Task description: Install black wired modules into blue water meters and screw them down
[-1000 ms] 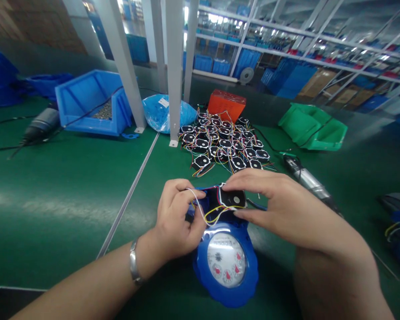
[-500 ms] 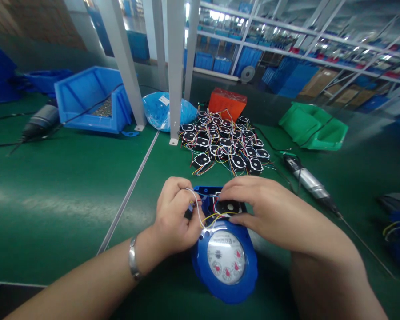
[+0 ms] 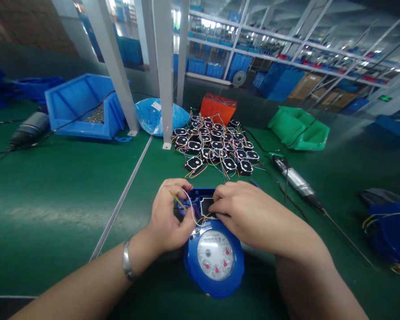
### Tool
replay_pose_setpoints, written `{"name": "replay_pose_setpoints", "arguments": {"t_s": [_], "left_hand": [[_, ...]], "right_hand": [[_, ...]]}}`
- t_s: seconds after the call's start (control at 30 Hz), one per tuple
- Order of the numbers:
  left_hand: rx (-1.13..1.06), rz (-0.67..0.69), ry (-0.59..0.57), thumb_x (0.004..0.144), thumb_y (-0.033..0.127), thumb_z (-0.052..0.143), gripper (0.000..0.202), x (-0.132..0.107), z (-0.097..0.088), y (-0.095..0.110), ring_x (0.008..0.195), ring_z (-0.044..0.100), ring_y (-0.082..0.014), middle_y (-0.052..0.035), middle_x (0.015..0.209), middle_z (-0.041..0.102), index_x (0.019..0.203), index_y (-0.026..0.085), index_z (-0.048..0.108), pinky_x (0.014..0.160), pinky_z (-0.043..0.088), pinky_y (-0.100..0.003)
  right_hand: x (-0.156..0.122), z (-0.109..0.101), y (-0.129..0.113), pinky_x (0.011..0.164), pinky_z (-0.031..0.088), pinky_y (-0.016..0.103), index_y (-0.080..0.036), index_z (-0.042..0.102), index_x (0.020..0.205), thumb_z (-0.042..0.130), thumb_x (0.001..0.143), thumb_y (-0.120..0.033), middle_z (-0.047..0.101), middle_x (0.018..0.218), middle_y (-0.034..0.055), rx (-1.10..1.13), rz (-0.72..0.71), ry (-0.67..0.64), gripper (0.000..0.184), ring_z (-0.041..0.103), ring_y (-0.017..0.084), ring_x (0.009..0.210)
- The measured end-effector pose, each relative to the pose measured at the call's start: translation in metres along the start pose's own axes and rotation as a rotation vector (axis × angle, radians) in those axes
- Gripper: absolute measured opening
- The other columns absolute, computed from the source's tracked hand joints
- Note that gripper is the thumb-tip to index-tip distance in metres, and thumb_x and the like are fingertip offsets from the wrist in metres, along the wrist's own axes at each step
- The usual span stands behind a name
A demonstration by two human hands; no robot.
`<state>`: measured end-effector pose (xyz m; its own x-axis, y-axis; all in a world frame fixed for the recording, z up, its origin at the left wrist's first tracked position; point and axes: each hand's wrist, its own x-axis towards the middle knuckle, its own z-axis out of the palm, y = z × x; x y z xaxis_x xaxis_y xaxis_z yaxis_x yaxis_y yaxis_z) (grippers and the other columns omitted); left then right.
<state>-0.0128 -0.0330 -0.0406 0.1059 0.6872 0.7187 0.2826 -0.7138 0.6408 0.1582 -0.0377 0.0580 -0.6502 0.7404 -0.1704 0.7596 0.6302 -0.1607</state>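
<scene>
A blue water meter (image 3: 214,260) with a white dial lies on the green bench in front of me. Behind its dial is an open blue compartment. My right hand (image 3: 250,218) presses a small black module (image 3: 206,207) down into that compartment with closed fingers. My left hand (image 3: 170,215) is curled at the compartment's left side and pinches the module's thin coloured wires (image 3: 190,209). A metal bracelet sits on my left wrist.
A heap of several black wired modules (image 3: 216,149) lies beyond the meter, with an orange box (image 3: 218,107) behind it. Electric screwdrivers (image 3: 295,180) (image 3: 28,131) lie at right and far left. A blue bin (image 3: 83,106), a blue bag, a green bin (image 3: 300,126) and white posts stand further back.
My right hand has lowered the black module from above the meter into its compartment. The left hand stayed on the wires. The camera view has shifted slightly right.
</scene>
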Motion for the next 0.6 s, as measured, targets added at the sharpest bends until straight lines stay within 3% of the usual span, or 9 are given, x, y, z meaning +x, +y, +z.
{"name": "replay_pose_setpoints", "arguments": {"t_s": [0.13,0.23,0.33,0.4,0.47,0.6], "left_hand": [[-0.132,-0.034,-0.020,0.067,0.010,0.050,0.032,-0.003,0.002,-0.003,0.091,0.051,-0.0207,-0.0090,0.095,0.051,0.093,0.019,0.034,0.077,0.043,-0.040],[-0.258,-0.083,-0.052,0.072,0.013,0.047,0.032,-0.006,-0.001,-0.004,0.100,0.050,-0.0230,-0.0119,0.104,0.050,0.101,0.019,0.034,0.084,0.041,-0.044],[-0.263,-0.124,0.025,0.075,0.017,0.047,0.029,-0.004,-0.005,-0.002,0.102,0.050,-0.0233,-0.0121,0.105,0.051,0.103,0.018,0.038,0.089,0.039,-0.044],[-0.150,-0.185,0.052,0.075,0.020,0.050,0.028,0.005,-0.008,0.000,0.102,0.051,-0.0228,-0.0108,0.104,0.053,0.102,0.018,0.043,0.090,0.040,-0.043],[0.015,-0.263,-0.046,0.074,0.023,0.054,0.026,0.021,-0.010,0.005,0.100,0.053,-0.0229,-0.0091,0.102,0.055,0.099,0.018,0.048,0.089,0.041,-0.043],[0.168,-0.343,-0.464,0.069,0.032,0.059,0.027,0.060,-0.005,0.013,0.091,0.057,-0.0231,-0.0069,0.096,0.062,0.093,0.019,0.059,0.082,0.046,-0.042]], "right_hand": [[0.002,0.002,-0.005,0.070,0.030,0.028,-0.018,0.065,0.077,0.047,0.082,-0.019,0.056,0.079,0.0035,-0.062,-0.002,0.008,0.018,0.048,0.012,0.077],[-0.002,-0.001,-0.004,0.072,0.034,0.028,-0.020,0.065,0.085,0.045,0.084,-0.020,0.057,0.083,0.0026,-0.020,0.004,0.064,0.019,0.051,0.012,0.079],[-0.011,-0.010,0.003,0.077,0.039,0.026,-0.021,0.063,0.096,0.045,0.084,-0.019,0.059,0.090,0.0011,0.067,0.080,0.245,0.021,0.053,0.011,0.085],[-0.020,-0.018,0.014,0.078,0.041,0.024,-0.020,0.063,0.095,0.047,0.083,-0.019,0.060,0.092,0.0007,0.121,0.163,0.417,0.020,0.054,0.010,0.086],[-0.033,-0.026,0.032,0.076,0.043,0.023,-0.018,0.065,0.090,0.050,0.080,-0.020,0.062,0.089,0.0009,0.157,0.297,0.636,0.018,0.056,0.009,0.082],[-0.063,-0.034,0.083,0.067,0.044,0.022,-0.016,0.066,0.090,0.056,0.074,-0.025,0.063,0.079,0.0032,0.205,0.691,1.125,0.021,0.058,0.010,0.070]]}}
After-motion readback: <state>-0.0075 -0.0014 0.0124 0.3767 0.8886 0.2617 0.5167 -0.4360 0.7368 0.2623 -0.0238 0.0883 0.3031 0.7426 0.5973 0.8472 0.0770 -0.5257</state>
